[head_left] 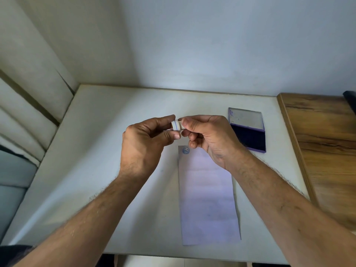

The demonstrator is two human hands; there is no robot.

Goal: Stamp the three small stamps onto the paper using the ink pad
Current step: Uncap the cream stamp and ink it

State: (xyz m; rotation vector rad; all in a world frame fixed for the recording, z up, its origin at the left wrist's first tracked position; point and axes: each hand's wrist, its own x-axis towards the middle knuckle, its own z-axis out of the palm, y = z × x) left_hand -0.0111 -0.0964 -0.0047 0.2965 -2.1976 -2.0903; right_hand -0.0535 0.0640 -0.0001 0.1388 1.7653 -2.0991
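Both hands' fingers (174, 135) pinch one small white stamp (176, 125) above the paper (207, 199), its axis lying left-right.

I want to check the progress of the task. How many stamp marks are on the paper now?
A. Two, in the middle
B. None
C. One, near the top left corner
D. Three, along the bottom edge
C: the paper bears a single round blue mark near its top left corner, and the rest of the sheet shows no stamp mark.
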